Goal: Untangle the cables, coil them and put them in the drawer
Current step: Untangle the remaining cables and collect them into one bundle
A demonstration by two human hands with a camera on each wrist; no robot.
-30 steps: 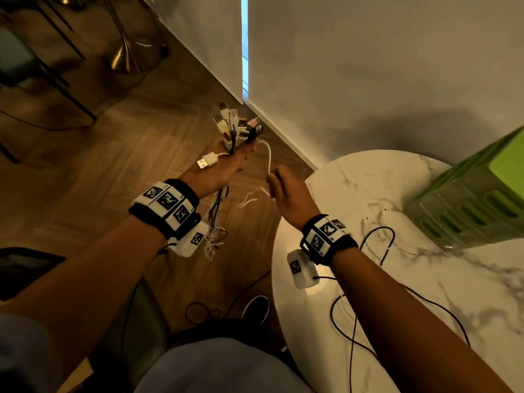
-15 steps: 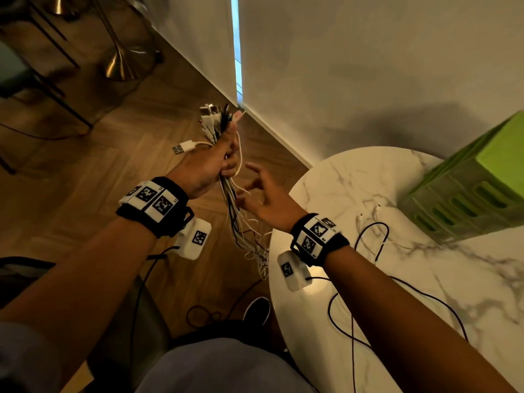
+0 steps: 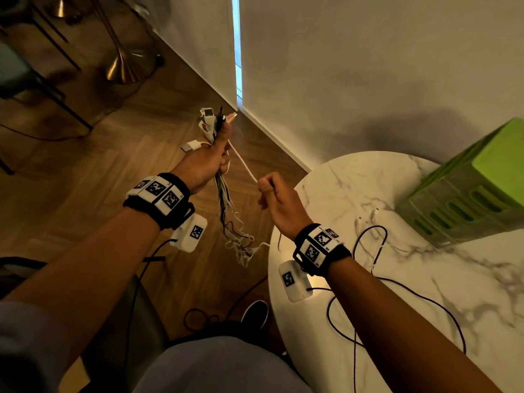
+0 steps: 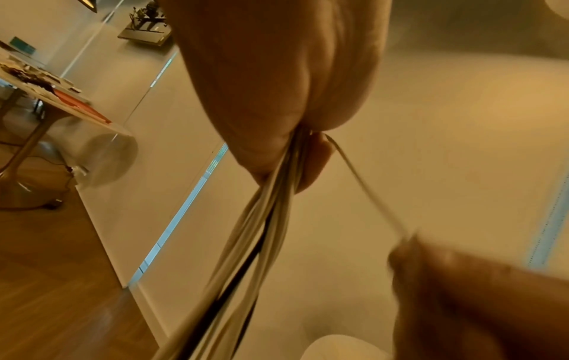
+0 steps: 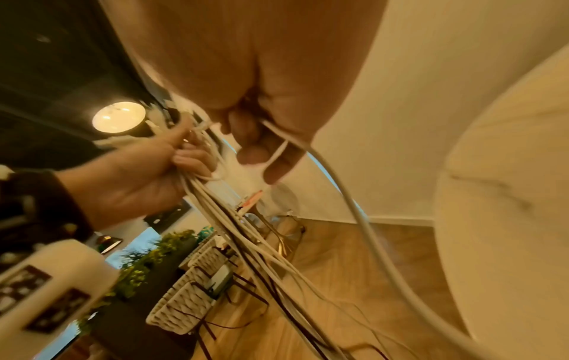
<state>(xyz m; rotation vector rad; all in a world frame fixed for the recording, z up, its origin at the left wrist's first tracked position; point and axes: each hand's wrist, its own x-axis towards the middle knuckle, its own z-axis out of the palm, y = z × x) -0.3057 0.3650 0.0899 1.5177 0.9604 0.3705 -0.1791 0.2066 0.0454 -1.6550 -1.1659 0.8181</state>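
My left hand is raised over the floor and grips a bundle of white and black cables, their plugs sticking up above the fist. The tangled ends hang down in a knot. My right hand pinches one white cable that runs taut up to the left fist. In the left wrist view the bundle leaves my fist and the single white cable slants to the right hand. In the right wrist view the white cable passes through my curled fingers.
A round marble table stands at the right with a black cable looped on it and a green slatted drawer unit at its far edge. White wall behind, wooden floor at the left, chair legs and a brass lamp base far left.
My right hand, open under the bundle half a second ago, now pinches one white cable and has drawn it out to the right. The left hand holds the bundle upright.
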